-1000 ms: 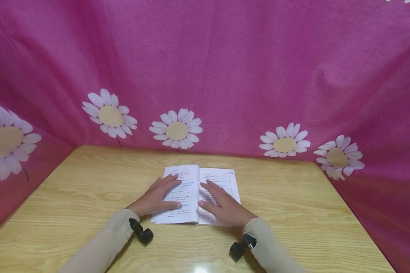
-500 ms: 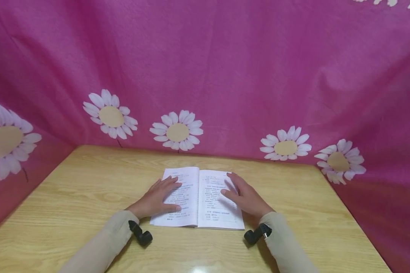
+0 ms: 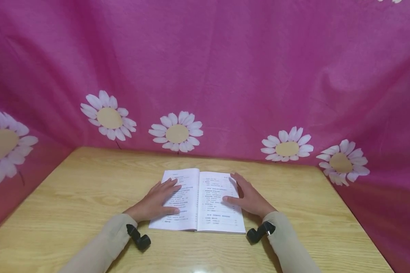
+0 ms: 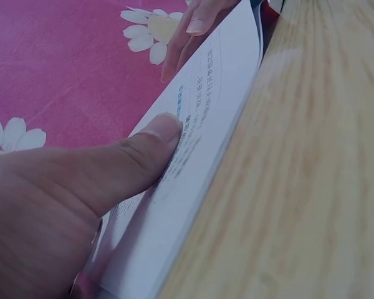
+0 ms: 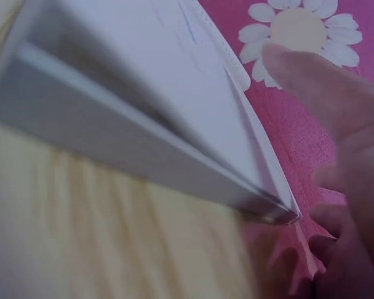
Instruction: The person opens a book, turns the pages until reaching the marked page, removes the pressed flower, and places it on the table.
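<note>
An open book [image 3: 212,210] with printed text lies on the wooden table, its pages facing up. My left hand [image 3: 158,201] rests on the left page with its fingers spread. In the left wrist view the left thumb [image 4: 156,137] lies extended on the printed page [image 4: 206,118]. My right hand [image 3: 251,197] is at the outer edge of the right page, its thumb over the print. The right wrist view shows that thumb [image 5: 311,81] held away from the book [image 5: 131,134], the other fingers loosely bent beside the far corner.
The wooden table [image 3: 89,189] extends around the book on all sides. A pink cloth [image 3: 225,76] printed with white daisies [image 3: 177,133] hangs behind the table and along both sides. Each sleeve carries a small black camera [image 3: 141,240] at the wrist.
My right hand has moved from near the book's middle fold to the right page's outer edge, uncovering more print. My left hand has stayed on the left page.
</note>
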`<state>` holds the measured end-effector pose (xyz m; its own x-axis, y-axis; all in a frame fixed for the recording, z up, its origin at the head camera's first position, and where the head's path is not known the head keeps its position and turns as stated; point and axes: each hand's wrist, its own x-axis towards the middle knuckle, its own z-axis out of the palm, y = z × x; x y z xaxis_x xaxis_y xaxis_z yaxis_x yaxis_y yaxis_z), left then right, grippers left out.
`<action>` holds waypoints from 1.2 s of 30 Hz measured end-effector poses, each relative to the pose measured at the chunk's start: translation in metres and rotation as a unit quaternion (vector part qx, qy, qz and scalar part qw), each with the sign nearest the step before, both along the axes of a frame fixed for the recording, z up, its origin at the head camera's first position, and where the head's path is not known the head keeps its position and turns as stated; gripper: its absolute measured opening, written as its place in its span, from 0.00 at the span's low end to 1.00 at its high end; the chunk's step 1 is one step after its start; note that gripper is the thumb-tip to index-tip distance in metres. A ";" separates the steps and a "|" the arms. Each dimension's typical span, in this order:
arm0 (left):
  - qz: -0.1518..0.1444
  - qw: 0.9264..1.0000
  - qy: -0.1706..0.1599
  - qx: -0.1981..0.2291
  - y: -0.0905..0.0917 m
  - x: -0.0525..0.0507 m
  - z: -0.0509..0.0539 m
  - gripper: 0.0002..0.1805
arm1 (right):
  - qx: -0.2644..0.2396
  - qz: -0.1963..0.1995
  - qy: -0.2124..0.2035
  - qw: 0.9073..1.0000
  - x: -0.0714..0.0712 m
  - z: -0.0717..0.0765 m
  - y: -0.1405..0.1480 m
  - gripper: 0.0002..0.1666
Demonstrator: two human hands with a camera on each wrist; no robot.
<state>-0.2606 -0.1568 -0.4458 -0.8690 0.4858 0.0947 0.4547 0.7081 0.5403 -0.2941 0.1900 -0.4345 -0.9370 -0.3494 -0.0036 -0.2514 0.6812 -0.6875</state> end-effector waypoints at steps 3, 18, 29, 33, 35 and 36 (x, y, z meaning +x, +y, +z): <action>-0.001 1.000 0.002 -0.005 0.001 0.000 0.001 0.45 | 0.004 0.014 0.011 1.000 0.000 0.002 0.001 0.62; -0.008 1.000 0.009 -0.003 -0.001 0.002 -0.001 0.44 | 0.061 0.018 0.016 0.998 0.000 -0.005 0.000 0.66; -0.011 1.000 0.013 -0.012 -0.001 -0.002 -0.001 0.44 | 0.079 0.008 0.006 0.997 0.001 -0.004 -0.001 0.66; -0.013 1.000 0.014 -0.009 -0.001 -0.001 -0.002 0.45 | 0.074 0.006 0.005 0.997 0.002 -0.006 -0.001 0.63; -0.013 1.000 0.014 -0.008 -0.001 -0.001 -0.002 0.45 | 0.068 0.006 0.012 0.998 0.001 -0.006 -0.001 0.59; -0.012 1.000 0.014 -0.008 -0.001 -0.001 -0.002 0.45 | 0.059 0.008 0.015 0.998 0.001 -0.006 -0.002 0.56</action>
<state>-0.2617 -0.1582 -0.4476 -0.8537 0.5086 0.1118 0.4872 0.7044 0.5162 -0.2933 0.1884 -0.4403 -0.9318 -0.3624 -0.0183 -0.2813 0.7534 -0.5944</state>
